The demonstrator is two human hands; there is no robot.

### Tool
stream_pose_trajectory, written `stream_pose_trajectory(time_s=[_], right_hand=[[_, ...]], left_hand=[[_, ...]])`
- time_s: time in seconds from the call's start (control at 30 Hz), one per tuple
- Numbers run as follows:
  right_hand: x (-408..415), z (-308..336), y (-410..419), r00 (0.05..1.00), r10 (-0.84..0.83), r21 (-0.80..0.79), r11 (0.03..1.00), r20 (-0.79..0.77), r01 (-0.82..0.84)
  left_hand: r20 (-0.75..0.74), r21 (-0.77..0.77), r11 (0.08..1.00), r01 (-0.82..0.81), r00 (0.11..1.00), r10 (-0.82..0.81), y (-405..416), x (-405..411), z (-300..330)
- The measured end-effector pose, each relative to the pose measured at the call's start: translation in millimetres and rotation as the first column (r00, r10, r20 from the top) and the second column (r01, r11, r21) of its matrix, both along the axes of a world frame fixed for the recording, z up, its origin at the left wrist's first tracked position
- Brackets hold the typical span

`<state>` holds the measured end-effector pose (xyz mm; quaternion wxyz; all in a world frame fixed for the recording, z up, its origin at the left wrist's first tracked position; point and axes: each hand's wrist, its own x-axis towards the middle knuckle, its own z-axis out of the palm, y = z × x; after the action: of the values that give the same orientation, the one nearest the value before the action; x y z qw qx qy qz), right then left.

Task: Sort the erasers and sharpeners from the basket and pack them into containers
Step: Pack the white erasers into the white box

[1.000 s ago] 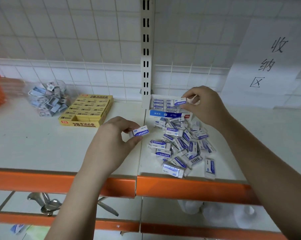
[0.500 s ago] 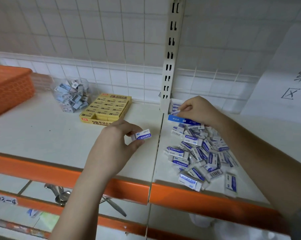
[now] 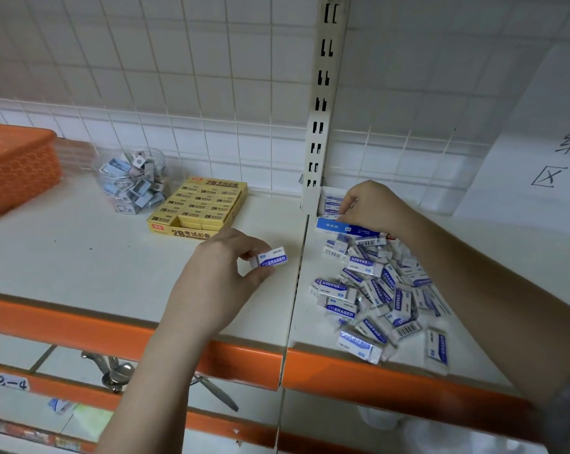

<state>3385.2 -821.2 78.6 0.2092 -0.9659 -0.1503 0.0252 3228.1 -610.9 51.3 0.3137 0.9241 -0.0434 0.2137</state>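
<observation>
While the left hand [image 3: 221, 283] pinched a single white eraser in a blue-and-white paper sleeve [image 3: 272, 257] between thumb and fingertips, holding it clear above the white shelf board [image 3: 80, 257], the right hand [image 3: 372, 208] was at the back of the shelf, its fingers curled down into a small blue-fronted cardboard eraser box [image 3: 342, 226] beside the slotted cream upright [image 3: 323, 103]. Rows of sleeved erasers were visible inside that box, but whether the right fingers actually gripped one or only pressed it into its row could not be told, since the back of the hand hid the fingertips.

Just in front of the box lay a loose heap of the same blue-and-white sleeved erasers [image 3: 375, 296], spreading toward the orange front edge of the shelf [image 3: 391, 378]. Well to the left stood a yellow cardboard tray of 2B erasers [image 3: 200, 204], apparently almost full, a clear plastic tub of small grey-blue sharpeners [image 3: 131, 181], and at the far left an orange perforated plastic basket [image 3: 15, 168].

Judging from this, the sorting looked largely done, and the step in hand was packing the blue erasers into their box, with many left in the heap. The next move would call for the right hand to clear the box opening, so the left could bring its eraser across the shelf joint, turn it to match the packed rows and slide it in without disturbing its neighbours.
</observation>
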Motion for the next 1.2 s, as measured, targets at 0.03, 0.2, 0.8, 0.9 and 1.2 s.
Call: stream_pose_trajectory(time_s=[0.03,0.2,0.8,0.9,1.2], right_hand=[[0.6,-0.8,0.9,1.0,-0.007,-0.018,1.0,0.003,0.007],[3.3,-2.1,-1.1,0.999,0.044,-0.031,0.999,-0.021,-0.045],[-86.2,3.2,-62.3,0.989,-0.083,0.26,0.964,0.118,0.05],[-106.2,-1.6,-61.7,0.996,-0.061,0.265,0.963,0.067,0.041],[-111.9,-18.3,-46.2,0.992,-0.106,0.197,0.976,0.065,0.091]], left_hand=[[0.001,0.001,1.0,0.005,1.0,-0.005,-0.9,0.6,-0.3],[0.004,0.019,0.999,0.036,0.999,-0.036,-1.5,6.9,1.8],[-0.241,0.138,0.96,0.244,0.948,-0.206,-49.7,137.7,35.3],[-0.278,0.213,0.938,0.275,0.937,-0.212,-56.5,147.9,34.9],[-0.347,0.216,0.922,0.322,0.908,-0.235,-63.4,156.1,44.9]])
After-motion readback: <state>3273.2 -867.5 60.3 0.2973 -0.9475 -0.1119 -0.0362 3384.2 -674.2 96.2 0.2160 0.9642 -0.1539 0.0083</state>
